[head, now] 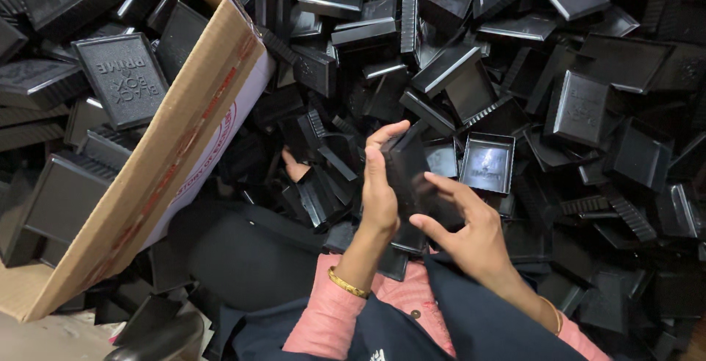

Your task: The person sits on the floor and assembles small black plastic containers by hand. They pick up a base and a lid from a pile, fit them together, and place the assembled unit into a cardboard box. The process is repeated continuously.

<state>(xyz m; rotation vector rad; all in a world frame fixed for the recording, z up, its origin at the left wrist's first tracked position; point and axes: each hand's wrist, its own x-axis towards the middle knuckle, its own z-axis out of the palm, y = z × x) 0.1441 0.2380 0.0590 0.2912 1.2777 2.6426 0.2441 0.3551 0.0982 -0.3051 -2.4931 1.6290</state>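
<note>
At center of the head view, the left hand [380,193] is gripping a stack of black plastic trays [409,177], thumb curling over the top edge, palm pressing against the left side. The stack is standing roughly upright between both hands, just above the lap. The right hand [471,230] is touching the stack's right face with fingers spread, fingertips [435,181] resting on the plastic, not wrapping around it. A gold bangle [347,284] is sitting on the left wrist, with pink sleeves [323,324] and a dark garment showing below.

All around, a big heap of loose black trays [573,111] is covering the floor, lying tilted and overlapping in every direction. One open tray [487,162] is lying face up just right of the held stack. At left, a cardboard box [184,148] is sitting at an angle, holding more black trays [121,78], some bottom side up showing raised lettering. A dark-clad knee [250,254] is showing below the box, left of the arms.
</note>
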